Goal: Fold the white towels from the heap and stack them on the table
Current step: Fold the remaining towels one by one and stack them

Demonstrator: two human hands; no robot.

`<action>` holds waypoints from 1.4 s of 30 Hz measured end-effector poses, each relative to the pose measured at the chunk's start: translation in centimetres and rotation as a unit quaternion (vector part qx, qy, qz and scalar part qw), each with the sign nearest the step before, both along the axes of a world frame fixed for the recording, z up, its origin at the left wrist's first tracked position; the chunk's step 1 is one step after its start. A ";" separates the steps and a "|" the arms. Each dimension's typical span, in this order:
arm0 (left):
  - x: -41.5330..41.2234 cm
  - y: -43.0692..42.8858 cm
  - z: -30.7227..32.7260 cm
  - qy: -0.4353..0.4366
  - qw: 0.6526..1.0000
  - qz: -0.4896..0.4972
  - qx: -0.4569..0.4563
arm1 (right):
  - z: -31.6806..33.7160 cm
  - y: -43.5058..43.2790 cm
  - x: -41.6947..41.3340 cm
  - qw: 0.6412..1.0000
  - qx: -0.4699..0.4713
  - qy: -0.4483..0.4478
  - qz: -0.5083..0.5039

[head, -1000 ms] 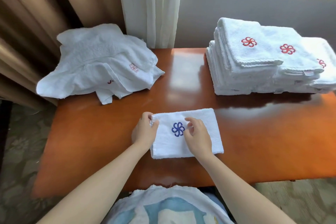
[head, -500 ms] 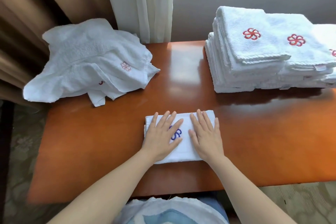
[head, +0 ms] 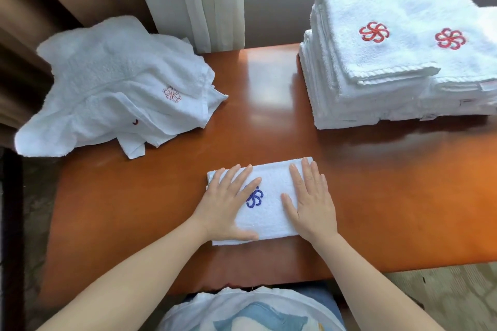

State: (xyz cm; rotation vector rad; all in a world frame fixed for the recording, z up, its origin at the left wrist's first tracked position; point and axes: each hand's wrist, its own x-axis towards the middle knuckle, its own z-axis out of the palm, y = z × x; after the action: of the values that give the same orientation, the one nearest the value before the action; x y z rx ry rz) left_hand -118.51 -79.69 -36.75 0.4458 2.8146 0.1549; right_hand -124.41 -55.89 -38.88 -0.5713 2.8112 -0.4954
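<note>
both hands flat on a small folded towel [head: 269, 212] with a blue flower logo, near the front edge of the orange-brown tabletop [head: 376, 183]. left hand [head: 228, 204] fingers spread, palm down, covering the towel's left part; right hand [head: 312, 201] palm down, fingers together and extended, on its right part. neither pinches cloth, both just press on top. looks like a smoothing step on a finished fold, towel already a compact rectangle. progress: stack of folded towels [head: 390, 70] sits far right of the tabletop, many layers, top ones show red flower logos, runs past the right frame edge so total count unclear. heap [head: 113, 94] of unfolded white towels is at far left, partly hanging over the tabletop edge, appears to be at least a couple of pieces, exact number hard to tell. so most of the job seems done, heap is smaller than the stack. left to do by my read: move this pressed towel onto the stack, then fold what remains in the heap. white curtain [head: 199, 0] behind, not involved.
</note>
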 end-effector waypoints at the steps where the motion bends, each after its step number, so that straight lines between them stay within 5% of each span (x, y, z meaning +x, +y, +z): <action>1: 0.0 0.1 0.1 -0.001 1.000 0.011 -0.002 | 0.0 0.0 -0.4 1.000 -0.001 -0.001 0.010; 10: 0.8 2.9 0.6 -0.035 0.983 0.170 -0.064 | 1.9 -2.0 -5.8 0.985 0.110 -0.078 0.103; 17: 2.9 5.0 1.5 -0.047 0.957 0.285 0.023 | 3.8 -1.2 -1.1 0.993 0.012 -0.085 -0.086; 21: 3.2 5.5 1.9 -0.091 0.929 0.332 0.136 | 4.6 -0.2 1.2 0.941 -0.145 -0.181 -0.246; 27: 1.9 4.9 2.3 -0.175 0.871 0.363 0.279 | 5.6 0.2 2.8 0.869 -0.286 -0.261 -0.309; 33: 1.6 4.2 3.0 -0.250 0.736 0.400 0.486 | 6.0 1.2 3.6 0.789 -0.394 -0.344 -0.321; 42: 0.5 4.2 5.0 -0.310 0.695 0.353 0.545 | 7.6 1.1 3.2 0.744 -0.440 -0.393 -0.312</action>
State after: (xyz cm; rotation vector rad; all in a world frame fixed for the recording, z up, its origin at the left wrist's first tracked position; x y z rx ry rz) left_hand -118.03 -75.46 -31.75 -0.4653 1.7504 1.7729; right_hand -121.20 -54.81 -31.28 0.4474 1.7177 -1.7334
